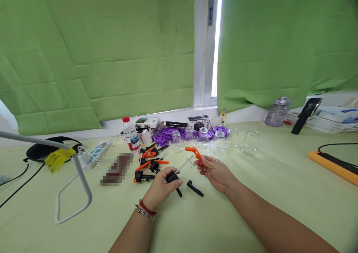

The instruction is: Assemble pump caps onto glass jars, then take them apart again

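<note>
The left hand [160, 187] gripped a black pump piece [172, 177]. The right hand [217, 172] pinched an orange handle [194, 152] above the table [251, 208].

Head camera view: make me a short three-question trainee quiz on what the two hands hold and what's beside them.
1. True or false: the right hand holds an orange lever.
2. Which lies on the table between the hands? A) black nozzle piece B) scissors C) spoon
3. Fill in: the left hand has its grip on a ___ pump head.
Key: 1 true; 2 A; 3 black.
</note>
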Demonstrator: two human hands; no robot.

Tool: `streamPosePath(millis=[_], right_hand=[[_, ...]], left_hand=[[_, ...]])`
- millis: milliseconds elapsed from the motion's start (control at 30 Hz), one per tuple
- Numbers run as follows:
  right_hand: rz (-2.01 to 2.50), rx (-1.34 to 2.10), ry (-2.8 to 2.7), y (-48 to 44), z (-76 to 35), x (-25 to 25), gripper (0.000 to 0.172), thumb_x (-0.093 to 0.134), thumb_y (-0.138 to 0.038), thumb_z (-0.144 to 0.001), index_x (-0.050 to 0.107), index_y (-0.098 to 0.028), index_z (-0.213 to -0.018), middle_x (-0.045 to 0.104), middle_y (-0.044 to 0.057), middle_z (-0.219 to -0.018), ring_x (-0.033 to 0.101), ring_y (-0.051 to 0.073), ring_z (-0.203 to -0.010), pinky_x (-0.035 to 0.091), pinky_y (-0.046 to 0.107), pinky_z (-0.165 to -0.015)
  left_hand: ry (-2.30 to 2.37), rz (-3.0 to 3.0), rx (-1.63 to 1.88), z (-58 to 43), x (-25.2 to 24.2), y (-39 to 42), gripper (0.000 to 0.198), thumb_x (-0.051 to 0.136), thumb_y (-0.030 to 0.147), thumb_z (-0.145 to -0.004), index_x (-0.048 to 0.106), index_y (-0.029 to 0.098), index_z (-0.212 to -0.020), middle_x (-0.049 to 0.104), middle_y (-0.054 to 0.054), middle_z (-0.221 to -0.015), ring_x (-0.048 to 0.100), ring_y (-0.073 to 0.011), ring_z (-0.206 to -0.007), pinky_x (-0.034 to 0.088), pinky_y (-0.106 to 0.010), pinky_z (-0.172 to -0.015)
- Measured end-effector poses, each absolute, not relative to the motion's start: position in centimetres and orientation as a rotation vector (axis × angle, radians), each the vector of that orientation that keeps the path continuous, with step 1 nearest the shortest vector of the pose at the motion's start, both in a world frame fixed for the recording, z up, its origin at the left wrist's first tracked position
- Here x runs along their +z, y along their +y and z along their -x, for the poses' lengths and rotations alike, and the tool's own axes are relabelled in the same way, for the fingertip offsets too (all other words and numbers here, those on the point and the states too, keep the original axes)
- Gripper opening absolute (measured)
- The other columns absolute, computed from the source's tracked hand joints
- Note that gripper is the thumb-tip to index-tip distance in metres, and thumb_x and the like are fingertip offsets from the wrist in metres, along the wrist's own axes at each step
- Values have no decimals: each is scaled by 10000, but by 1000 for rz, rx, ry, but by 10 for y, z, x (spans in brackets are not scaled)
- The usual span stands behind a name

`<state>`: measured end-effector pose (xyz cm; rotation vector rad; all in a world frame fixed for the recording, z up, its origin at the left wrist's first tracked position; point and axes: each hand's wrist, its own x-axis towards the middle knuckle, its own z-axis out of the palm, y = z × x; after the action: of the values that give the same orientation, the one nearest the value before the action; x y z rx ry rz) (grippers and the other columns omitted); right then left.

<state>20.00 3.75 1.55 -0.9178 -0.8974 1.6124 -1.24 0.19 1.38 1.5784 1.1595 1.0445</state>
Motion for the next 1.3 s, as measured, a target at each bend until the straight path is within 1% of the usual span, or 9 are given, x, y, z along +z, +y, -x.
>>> streamPosePath(millis=[100, 267, 400, 533, 733, 900, 1033, 1233, 1300], right_hand=[[896, 1666, -879, 35, -199, 9, 341, 739, -434, -630, 636, -166, -814, 657, 60, -807, 525, 130, -639, 386, 286, -617], [892, 1679, -890, 35, -201, 8, 328, 733, -419, -646, 634, -167, -832, 666, 56, -803, 519, 120, -629, 375, 278, -615], [896, 1683, -977, 34, -203, 7, 343, 738, -402, -644, 637, -165, -871, 669, 54, -801, 525, 120, -635, 376, 280, -626], [884, 1719, -1091, 33, -202, 4, 314, 731, -380, -663, 639, -168, -876, 667, 42, -783, 518, 110, -624, 370, 266, -617], [825, 1756, -1215, 29, -199, 0, 312, 706, -386, -697, 650, -175, -920, 660, 39, -810, 525, 111, -651, 384, 267, -639], [798, 1771, -1222, 26, -198, -1, 334, 722, -394, -682, 646, -175, -922, 661, 44, -837, 536, 116, -668, 401, 281, -669], [774, 1784, -1234, 24, -196, 0, 324, 733, -364, -679, 647, -174, -927, 670, 52, -854, 538, 112, -675, 403, 280, -676], [747, 1791, -1253, 21, -193, 1, 336, 772, -363, -625, 670, -186, -892, 666, 27, -781, 551, 119, -674, 411, 283, -679], [784, 1778, -1273, 21, -193, 0, 349, 785, -363, -602, 678, -185, -883, 663, 25, -759, 562, 134, -698, 404, 276, -655]], left_hand=[[1146, -1587, 992, 10, 14, 0, 360, 703, 363, -667, 602, 164, -950, 542, 3, -725, 478, -118, -658, 405, -244, -625], [1202, -1607, 1088, 11, 12, 1, 335, 683, 359, -687, 609, 169, -954, 541, -11, -773, 478, -128, -703, 410, -268, -687], [1225, -1600, 1095, 12, 11, 3, 343, 681, 356, -688, 619, 167, -967, 549, -19, -772, 480, -132, -693, 413, -275, -678], [1224, -1598, 1088, 10, 12, 2, 357, 701, 345, -666, 618, 176, -969, 559, -16, -779, 495, -139, -706, 421, -281, -693], [1222, -1491, 1161, 9, 11, 2, 477, 767, 301, -576, 573, 191, -998, 572, -22, -895, 523, -150, -787, 446, -272, -707], [1211, -1516, 1156, 9, 10, 3, 430, 774, 319, -573, 588, 172, -931, 547, -6, -818, 505, -137, -723, 443, -272, -676], [1207, -1563, 1142, 9, 11, 0, 364, 736, 328, -630, 596, 184, -934, 532, 10, -783, 488, -125, -703, 418, -254, -669], [1066, -1516, 1038, 4, 16, -7, 301, 699, 324, -671, 579, 190, -913, 588, -2, -778, 544, -139, -719, 431, -271, -698], [1035, -1511, 1003, 2, 17, -8, 296, 701, 312, -669, 563, 187, -899, 577, 1, -777, 527, -122, -664, 431, -265, -660]])
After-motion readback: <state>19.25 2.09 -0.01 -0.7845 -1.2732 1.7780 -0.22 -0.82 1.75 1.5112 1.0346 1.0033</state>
